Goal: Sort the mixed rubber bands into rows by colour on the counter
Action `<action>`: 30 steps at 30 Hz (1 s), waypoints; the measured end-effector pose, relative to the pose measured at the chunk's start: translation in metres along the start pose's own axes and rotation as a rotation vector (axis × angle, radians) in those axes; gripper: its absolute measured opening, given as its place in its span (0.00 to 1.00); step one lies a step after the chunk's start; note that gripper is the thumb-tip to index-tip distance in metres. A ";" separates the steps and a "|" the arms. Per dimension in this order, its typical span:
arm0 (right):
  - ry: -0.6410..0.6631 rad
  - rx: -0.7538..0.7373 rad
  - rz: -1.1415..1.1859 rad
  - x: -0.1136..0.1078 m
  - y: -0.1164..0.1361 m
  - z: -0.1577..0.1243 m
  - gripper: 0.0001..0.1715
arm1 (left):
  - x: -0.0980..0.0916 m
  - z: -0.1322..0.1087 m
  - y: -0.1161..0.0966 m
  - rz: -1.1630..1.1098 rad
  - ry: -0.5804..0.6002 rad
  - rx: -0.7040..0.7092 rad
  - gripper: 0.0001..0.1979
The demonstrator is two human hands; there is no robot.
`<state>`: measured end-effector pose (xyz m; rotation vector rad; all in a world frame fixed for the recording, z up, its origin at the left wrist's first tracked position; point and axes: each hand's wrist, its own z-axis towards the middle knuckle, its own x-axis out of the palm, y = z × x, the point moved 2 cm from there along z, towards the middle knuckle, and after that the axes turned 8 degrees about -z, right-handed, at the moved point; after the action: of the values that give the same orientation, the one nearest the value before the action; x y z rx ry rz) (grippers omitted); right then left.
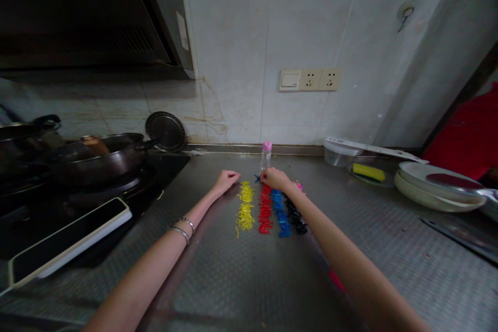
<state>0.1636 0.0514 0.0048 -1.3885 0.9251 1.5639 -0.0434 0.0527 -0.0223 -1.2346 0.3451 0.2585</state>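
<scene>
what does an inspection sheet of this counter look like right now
surface: steel counter, patterned, dull sheen
job's things: yellow row, red row, blue row, black row of small pieces, side by side
clutter: small bottle with pink cap, phone, plates, yellow sponge
grippers: left hand closed, beside yellow row; right hand at the far end of the red and blue rows
cables: nothing seen
surroundings: wok on stove, wall sockets

Single head view, looking forward and down across steel counter [249, 270] toward tiled wall [303, 26]; hands far.
</scene>
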 end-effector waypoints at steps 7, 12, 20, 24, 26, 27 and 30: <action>-0.069 -0.007 0.066 -0.007 -0.006 -0.003 0.11 | -0.001 0.001 0.003 0.047 0.002 0.005 0.19; -0.119 0.043 0.125 -0.011 -0.035 -0.011 0.10 | -0.001 0.000 0.001 0.041 -0.001 -0.011 0.20; -0.172 0.100 0.181 0.003 -0.098 -0.033 0.11 | 0.001 0.000 0.001 0.026 -0.009 -0.020 0.19; -0.159 0.083 0.197 0.006 -0.102 -0.033 0.12 | 0.003 0.001 0.003 0.042 -0.007 -0.021 0.16; -0.138 0.061 0.206 0.006 -0.099 -0.031 0.12 | 0.005 0.003 0.003 0.075 -0.018 -0.021 0.14; -0.130 0.051 0.211 0.006 -0.098 -0.031 0.12 | 0.006 0.005 0.002 0.101 -0.022 -0.017 0.13; -0.132 0.040 0.222 0.003 -0.095 -0.031 0.12 | 0.013 0.011 -0.006 0.205 0.005 0.027 0.12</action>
<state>0.2630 0.0604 -0.0020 -1.1707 1.0514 1.7697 -0.0281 0.0614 -0.0184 -1.1743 0.4790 0.4256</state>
